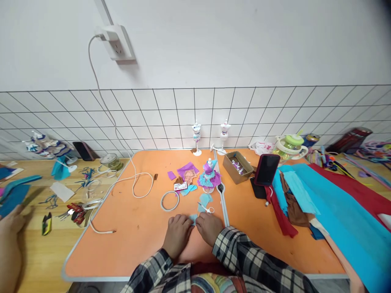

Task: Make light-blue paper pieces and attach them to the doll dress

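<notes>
Both hands of the person at the near edge rest low over the orange worktop (131, 252), knuckles up, fingers curled well in. The left hand (177, 231) and the right hand (209, 228) meet at a small blue scrap (193, 219) lying between their fingertips; each appears to pinch one side of it — presumably to keep so light a piece taut and flat. How firm the grip is, I cannot tell, as the thumbs are mostly hidden.

Just beyond the right hand, the small scissors (210, 210) lie by a paler blue-green piece (205, 198), likely kept there for a short reach. The roll of tape (168, 210) lies flat to the left, probably so it cannot roll away. A miniature dress stand (209, 175) in purple and blue stands upright directly ahead, in easy sight, perhaps for reference.

To the right, a phone (267, 170) is propped upright, its screen dark from here. The large blue cloth (351, 211) is spread further right, clear of the hands. At far left, a co-worker's hand (12, 221) touches separate blue material (14, 200).
</notes>
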{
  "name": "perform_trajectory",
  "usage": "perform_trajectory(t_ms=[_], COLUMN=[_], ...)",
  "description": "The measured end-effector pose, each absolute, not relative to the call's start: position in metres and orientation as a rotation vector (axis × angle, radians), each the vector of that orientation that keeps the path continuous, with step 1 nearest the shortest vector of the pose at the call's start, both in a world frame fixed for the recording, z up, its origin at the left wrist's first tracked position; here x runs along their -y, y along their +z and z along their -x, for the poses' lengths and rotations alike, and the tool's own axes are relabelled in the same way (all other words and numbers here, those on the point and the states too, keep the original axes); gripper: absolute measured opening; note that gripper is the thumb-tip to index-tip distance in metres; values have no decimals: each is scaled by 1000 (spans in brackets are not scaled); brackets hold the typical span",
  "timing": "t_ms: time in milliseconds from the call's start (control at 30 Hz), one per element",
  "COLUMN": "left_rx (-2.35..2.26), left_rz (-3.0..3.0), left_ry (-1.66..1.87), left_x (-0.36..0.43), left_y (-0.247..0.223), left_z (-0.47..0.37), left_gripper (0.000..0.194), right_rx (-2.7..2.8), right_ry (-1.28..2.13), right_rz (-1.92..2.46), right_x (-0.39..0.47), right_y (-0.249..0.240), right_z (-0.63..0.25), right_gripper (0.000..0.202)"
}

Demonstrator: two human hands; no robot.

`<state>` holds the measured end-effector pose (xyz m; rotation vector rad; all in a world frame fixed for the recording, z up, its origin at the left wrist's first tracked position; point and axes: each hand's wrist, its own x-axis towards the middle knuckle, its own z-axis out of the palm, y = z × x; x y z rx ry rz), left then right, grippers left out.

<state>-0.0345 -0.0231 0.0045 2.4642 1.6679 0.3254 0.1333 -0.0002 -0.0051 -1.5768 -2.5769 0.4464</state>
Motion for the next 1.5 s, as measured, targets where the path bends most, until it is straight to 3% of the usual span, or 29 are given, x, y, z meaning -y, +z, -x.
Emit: perform_trajectory(t_ms=[600, 867, 1500], left_rx=[-1531, -1530, -1461], left_rz=[-2485, -2530, -2539], left_ry=[309, 270, 289], left_x=[17, 15, 14], left_y=[-2, 6, 3], left_z=[36, 37, 38], left_gripper=[14, 14, 19], right_rx=[2573, 2539, 2537], right_ry=[519, 570, 561], right_rz=[1610, 1632, 1642], right_x=[-2, -6, -8], right_y=[-1, 3, 6], right_z=[-130, -132, -133], right_gripper=[27, 19, 19])
